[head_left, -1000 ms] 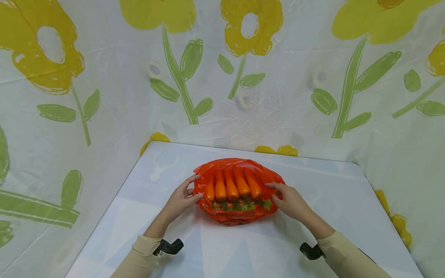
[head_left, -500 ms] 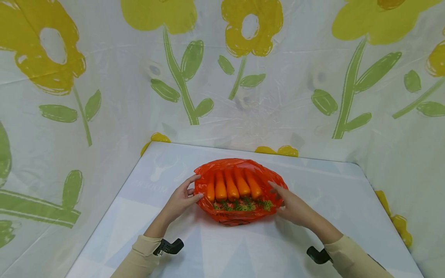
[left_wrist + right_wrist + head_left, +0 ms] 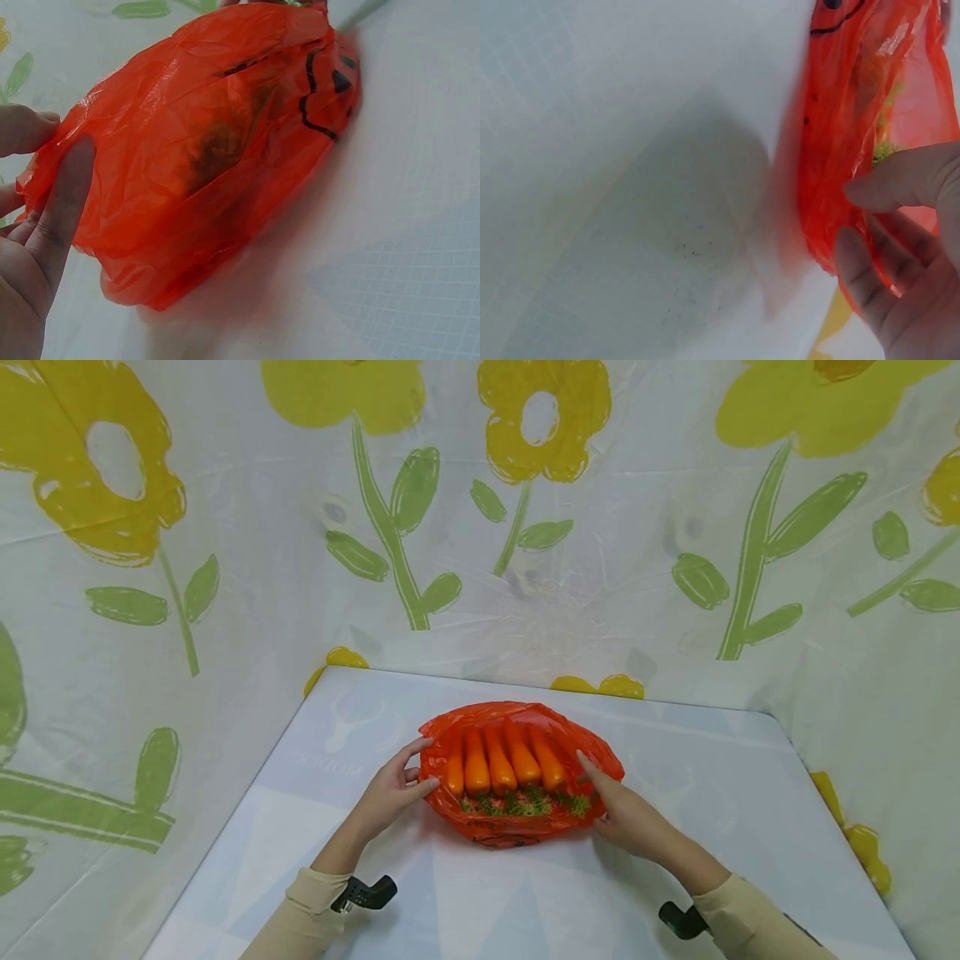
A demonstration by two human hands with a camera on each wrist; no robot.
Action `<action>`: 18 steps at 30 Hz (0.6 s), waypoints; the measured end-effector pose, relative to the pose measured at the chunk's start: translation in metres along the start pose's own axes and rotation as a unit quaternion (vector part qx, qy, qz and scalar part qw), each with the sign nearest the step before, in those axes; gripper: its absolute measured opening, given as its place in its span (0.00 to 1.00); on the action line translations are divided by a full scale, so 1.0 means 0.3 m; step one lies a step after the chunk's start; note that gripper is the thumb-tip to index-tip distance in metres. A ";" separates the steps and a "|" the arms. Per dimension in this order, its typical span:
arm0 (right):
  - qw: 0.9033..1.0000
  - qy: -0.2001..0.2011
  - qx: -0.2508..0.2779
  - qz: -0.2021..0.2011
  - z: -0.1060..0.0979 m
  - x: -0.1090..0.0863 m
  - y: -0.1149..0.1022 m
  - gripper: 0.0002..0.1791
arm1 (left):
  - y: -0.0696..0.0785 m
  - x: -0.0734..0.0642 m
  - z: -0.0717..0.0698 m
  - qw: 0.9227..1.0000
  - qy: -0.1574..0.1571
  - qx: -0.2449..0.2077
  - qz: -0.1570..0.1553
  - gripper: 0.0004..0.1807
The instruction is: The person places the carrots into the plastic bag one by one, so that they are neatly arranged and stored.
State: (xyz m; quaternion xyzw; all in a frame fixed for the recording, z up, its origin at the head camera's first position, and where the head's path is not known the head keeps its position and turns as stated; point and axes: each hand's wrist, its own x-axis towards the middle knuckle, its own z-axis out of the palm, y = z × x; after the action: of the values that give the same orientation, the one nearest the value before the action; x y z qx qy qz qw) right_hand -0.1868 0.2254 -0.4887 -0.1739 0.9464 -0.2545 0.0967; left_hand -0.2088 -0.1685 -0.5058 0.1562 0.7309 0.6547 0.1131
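A red plastic bag lies on the table with its mouth spread wide. Inside it, several orange carrots lie side by side, their green leafy tops towards the person. My left hand holds the bag's left edge, the thumb on the outside of the film in the left wrist view. At the right edge, my right hand has a finger within the mouth and the thumb lower down by the rim. The right wrist view shows red film between thumb and fingers. Black printed lines mark the bag's outside.
The pale patterned table has a back edge close to a hanging flowered sheet, which also rises at both sides. Black wrist devices sit at both sleeves.
My right hand has shifted slightly right and down, drawing the bag's right rim outward, and its fingers have changed their hold. The left hand and the carrots have stayed nearly still.
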 end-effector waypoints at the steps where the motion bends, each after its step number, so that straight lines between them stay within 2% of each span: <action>1: 1.000 0.002 0.002 -0.003 0.000 -0.001 0.002 0.56 | 0.000 0.000 0.000 1.000 0.000 0.000 0.000 0.39; 12: 0.999 0.002 0.016 -0.051 -0.037 -0.026 0.014 0.55 | 0.004 0.000 0.004 1.000 0.003 0.000 -0.005 0.39; 18: 0.995 0.027 0.020 -0.097 -0.070 -0.036 0.007 0.56 | 0.004 0.001 0.003 1.000 0.002 -0.002 -0.002 0.39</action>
State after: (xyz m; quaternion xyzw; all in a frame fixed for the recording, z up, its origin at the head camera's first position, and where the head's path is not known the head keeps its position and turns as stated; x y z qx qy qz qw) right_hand -0.1831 0.2406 -0.4708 -0.2565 0.9217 -0.2866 0.0497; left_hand -0.2085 -0.1674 -0.5048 0.1529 0.7303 0.6560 0.1133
